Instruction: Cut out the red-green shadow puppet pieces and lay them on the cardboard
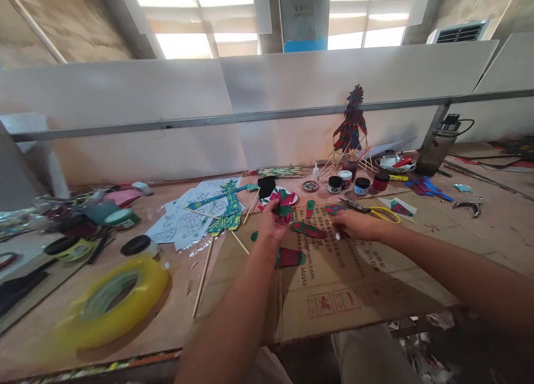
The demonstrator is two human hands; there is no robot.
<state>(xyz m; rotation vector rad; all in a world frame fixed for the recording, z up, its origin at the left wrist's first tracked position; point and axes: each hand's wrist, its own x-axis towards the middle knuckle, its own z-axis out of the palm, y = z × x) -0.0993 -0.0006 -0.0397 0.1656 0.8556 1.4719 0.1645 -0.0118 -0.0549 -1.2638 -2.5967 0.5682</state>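
Note:
My left hand (272,228) is closed on a red-and-green painted cutout piece (286,211), held above the cardboard. My right hand (352,224) is bent over the cardboard with its fingers together. What they grip, if anything, is too small to make out; a small white bit (337,236) shows by the fingertips. Just beyond that hand lies a red-and-green cutout (334,208), near yellow-handled scissors (367,208). Between my hands lie a long painted strip (308,230) and a small green-and-red piece (310,208). A wider painted piece (290,257) rests nearer my body.
Under the pieces lies a flat cardboard sheet (334,284). Yellow tape (120,300) sits front left. A blue-and-yellow puppet (227,206) on sticks lies over drawn sheets (183,228). Paint jars (335,185), a standing puppet (352,122) and a bottle (438,147) are behind.

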